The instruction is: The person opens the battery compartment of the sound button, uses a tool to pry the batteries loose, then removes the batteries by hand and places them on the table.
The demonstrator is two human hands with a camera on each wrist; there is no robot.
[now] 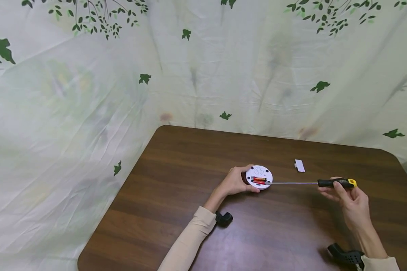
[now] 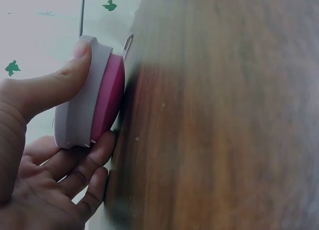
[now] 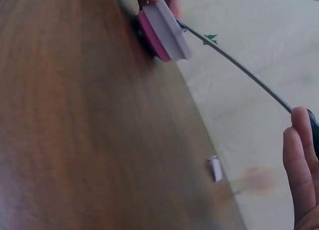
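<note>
While L hand grips round device, lower ctr., R hand, lower right, holds screwdriver horiz., tip leftward by batts.

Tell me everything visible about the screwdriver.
The screwdriver has a plastic-looking black handle with a yellow end, plus a long, thin, straight metal shaft. The right hand holds its handle above the table, with the tip at the red batteries in the round white-and-pink device. The tip's shape, and whether it touches them, cannot be made out.
</note>
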